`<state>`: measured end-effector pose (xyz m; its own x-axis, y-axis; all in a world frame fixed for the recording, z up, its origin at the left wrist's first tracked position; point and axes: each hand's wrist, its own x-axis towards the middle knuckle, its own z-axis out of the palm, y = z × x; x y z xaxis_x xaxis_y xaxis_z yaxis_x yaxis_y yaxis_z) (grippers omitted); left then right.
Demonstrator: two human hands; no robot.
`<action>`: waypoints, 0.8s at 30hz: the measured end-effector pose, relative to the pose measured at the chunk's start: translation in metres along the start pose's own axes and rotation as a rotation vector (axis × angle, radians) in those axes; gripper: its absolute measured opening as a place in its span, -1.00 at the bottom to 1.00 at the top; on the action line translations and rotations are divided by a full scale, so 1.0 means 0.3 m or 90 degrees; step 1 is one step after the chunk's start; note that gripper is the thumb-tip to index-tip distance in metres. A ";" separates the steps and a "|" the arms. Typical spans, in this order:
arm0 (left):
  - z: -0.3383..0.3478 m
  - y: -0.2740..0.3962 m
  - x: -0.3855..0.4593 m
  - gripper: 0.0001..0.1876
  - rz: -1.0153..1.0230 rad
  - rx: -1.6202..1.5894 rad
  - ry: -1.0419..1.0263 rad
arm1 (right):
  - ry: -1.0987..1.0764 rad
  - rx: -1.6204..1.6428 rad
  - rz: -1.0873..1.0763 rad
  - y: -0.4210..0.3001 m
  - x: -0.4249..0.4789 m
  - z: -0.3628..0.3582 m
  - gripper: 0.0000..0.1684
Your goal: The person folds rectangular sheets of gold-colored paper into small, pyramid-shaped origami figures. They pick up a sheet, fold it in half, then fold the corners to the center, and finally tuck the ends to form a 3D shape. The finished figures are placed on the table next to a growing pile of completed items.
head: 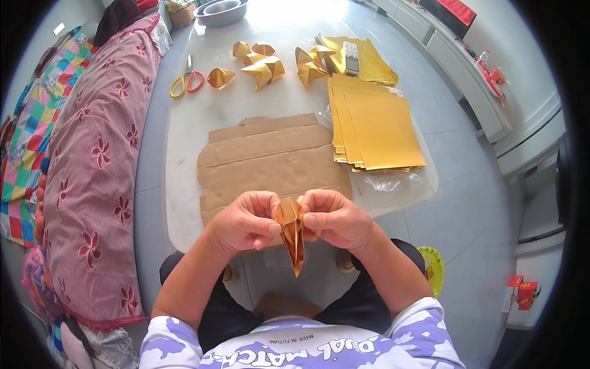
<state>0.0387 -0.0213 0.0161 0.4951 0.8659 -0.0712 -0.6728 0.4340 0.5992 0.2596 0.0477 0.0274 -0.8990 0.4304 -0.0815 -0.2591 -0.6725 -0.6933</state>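
Note:
Between both hands is a partly folded piece of gold foil paper, its pointed end hanging down toward me. My left hand pinches its left edge between thumb and fingers. On the opposite edge, my right hand grips it the same way. Both hands are over the near edge of a brown cardboard sheet, which lies on a whitish table. Stacked gold paper sheets lie to the right of the cardboard, on clear plastic wrapping.
Several folded gold paper pieces sit toward the table's far side. Scissors with yellow and red handles lie left of them. A remote control rests on more gold paper. A pink flower-patterned cover drapes furniture at left.

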 end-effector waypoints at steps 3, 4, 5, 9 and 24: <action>0.012 0.011 0.000 -0.82 -0.035 -0.059 -0.028 | -0.043 0.088 0.041 0.001 -0.005 -0.007 -0.88; 0.013 0.009 0.000 -0.84 -0.037 -0.068 -0.016 | -0.062 0.119 0.049 0.003 -0.003 -0.004 -0.88; 0.012 0.007 -0.001 -0.85 -0.040 -0.077 -0.004 | -0.066 0.121 0.048 0.002 0.000 0.000 -0.87; -0.003 0.001 -0.001 -0.97 -0.022 -0.074 0.017 | -0.052 0.105 0.023 0.022 0.002 -0.006 -0.83; -0.010 -0.005 0.003 -0.89 0.054 -0.091 0.003 | -0.025 0.210 -0.034 0.024 0.012 -0.004 -0.75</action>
<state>0.0385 -0.0205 0.0128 0.4309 0.9019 -0.0297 -0.7833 0.3902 0.4838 0.2548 0.0450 0.0212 -0.8920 0.4515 -0.0190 -0.4013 -0.8107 -0.4262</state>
